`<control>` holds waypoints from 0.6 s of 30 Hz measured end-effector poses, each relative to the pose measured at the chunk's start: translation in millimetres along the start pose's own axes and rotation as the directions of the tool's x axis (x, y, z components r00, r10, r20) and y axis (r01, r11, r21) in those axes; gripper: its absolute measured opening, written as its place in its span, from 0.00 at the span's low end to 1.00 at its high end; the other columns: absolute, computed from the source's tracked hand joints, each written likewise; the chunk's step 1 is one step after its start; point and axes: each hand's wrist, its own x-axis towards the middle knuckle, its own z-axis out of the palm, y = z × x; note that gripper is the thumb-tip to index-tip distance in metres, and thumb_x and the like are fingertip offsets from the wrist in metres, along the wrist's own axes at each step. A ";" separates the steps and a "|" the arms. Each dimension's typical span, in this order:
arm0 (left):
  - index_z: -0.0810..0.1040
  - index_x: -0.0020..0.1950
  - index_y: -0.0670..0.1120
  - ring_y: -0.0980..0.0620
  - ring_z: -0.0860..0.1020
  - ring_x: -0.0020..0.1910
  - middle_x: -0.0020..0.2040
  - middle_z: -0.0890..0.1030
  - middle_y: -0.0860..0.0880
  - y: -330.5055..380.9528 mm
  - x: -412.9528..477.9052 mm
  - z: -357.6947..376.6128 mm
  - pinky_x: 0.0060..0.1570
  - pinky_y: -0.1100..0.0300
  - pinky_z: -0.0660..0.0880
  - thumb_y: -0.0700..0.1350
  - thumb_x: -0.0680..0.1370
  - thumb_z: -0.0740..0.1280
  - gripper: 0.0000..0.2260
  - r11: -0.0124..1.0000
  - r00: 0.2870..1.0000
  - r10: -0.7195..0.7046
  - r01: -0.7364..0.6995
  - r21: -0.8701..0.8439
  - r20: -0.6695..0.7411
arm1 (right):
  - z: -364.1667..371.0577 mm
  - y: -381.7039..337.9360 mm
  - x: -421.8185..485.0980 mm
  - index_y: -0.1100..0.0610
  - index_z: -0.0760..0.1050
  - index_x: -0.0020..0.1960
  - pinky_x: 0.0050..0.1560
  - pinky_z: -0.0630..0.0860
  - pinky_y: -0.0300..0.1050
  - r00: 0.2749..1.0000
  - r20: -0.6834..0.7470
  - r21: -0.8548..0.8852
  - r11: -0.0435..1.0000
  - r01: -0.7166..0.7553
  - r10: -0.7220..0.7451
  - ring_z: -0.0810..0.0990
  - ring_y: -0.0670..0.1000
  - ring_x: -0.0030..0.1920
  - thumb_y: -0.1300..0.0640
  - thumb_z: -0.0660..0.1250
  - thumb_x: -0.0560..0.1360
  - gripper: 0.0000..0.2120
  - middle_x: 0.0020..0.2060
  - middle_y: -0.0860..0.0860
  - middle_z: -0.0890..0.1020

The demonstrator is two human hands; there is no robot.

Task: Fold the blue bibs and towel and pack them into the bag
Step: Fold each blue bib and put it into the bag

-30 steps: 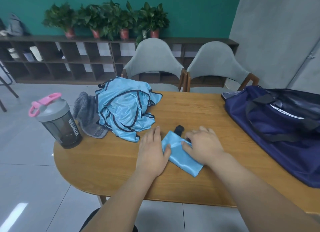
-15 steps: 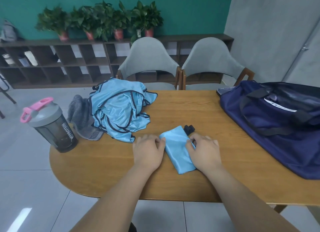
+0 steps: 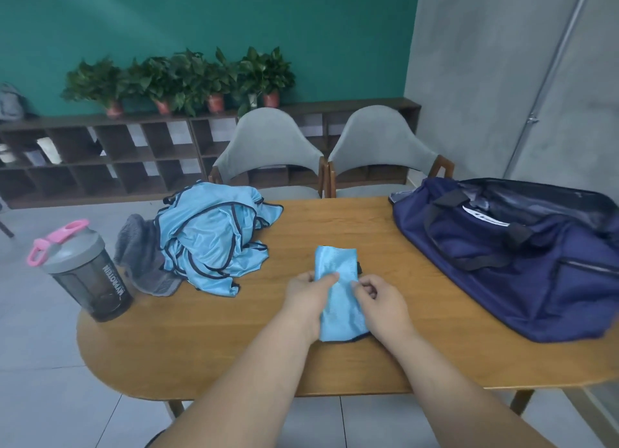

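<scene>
You are gripping the folded blue bib (image 3: 336, 280) from both sides: your left hand (image 3: 308, 297) is curling round its left edge with the thumb lying across the cloth, and your right hand (image 3: 382, 298) is pinching the right edge with bent fingers, both forearms reaching forward over the near rim of the table (image 3: 234, 347). The bib is lying flat on the wood between your hands, its far end showing beyond your fingertips. Farther out, left of your left hand, the heap of unfolded bibs (image 3: 211, 233) is touching the grey towel (image 3: 140, 256), while the navy bag (image 3: 519, 263) is sitting well right of your right hand.
</scene>
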 end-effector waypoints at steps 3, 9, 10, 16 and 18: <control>0.79 0.60 0.45 0.40 0.88 0.46 0.49 0.88 0.42 11.0 -9.5 9.5 0.48 0.41 0.85 0.44 0.80 0.75 0.11 0.994 0.993 0.072 -0.079 0.074 0.095 | -24.9 -4.1 -2.2 0.49 0.79 0.57 0.52 0.81 0.47 0.994 0.041 0.211 0.972 -0.106 0.099 0.85 0.49 0.44 0.49 0.74 0.78 0.10 0.43 0.49 0.85; 0.78 0.62 0.45 0.42 0.88 0.50 0.53 0.88 0.43 32.9 -31.8 43.1 0.55 0.38 0.83 0.45 0.82 0.73 0.11 0.989 0.955 0.111 -0.134 0.066 0.275 | -98.2 -17.0 -2.3 0.43 0.52 0.84 0.74 0.71 0.58 0.958 0.220 0.388 0.885 -0.258 0.183 0.79 0.48 0.68 0.27 0.79 0.64 0.59 0.73 0.44 0.77; 0.78 0.62 0.44 0.42 0.88 0.51 0.53 0.88 0.43 34.5 -34.4 50.5 0.56 0.38 0.83 0.45 0.82 0.73 0.11 0.987 0.948 0.116 -0.142 0.068 0.295 | -109.0 -20.9 -5.0 0.42 0.53 0.84 0.75 0.71 0.57 0.962 0.223 0.410 0.880 -0.239 0.157 0.79 0.47 0.69 0.28 0.79 0.64 0.58 0.74 0.43 0.75; 0.79 0.61 0.46 0.43 0.88 0.48 0.52 0.88 0.45 35.0 -41.9 104.4 0.51 0.40 0.85 0.47 0.82 0.73 0.10 0.973 0.941 0.169 -0.207 0.105 0.292 | -161.7 -33.1 -11.1 0.38 0.58 0.82 0.66 0.78 0.52 0.997 0.059 0.525 0.848 -0.066 0.041 0.86 0.48 0.58 0.53 0.74 0.80 0.38 0.55 0.46 0.88; 0.78 0.60 0.47 0.43 0.88 0.48 0.52 0.87 0.45 33.5 -39.3 124.0 0.50 0.41 0.85 0.47 0.82 0.72 0.09 0.968 0.939 0.187 -0.226 0.107 0.288 | -172.2 -31.3 -4.7 0.38 0.59 0.80 0.59 0.80 0.50 0.999 0.021 0.499 0.866 -0.032 0.025 0.87 0.50 0.54 0.56 0.71 0.82 0.34 0.51 0.49 0.89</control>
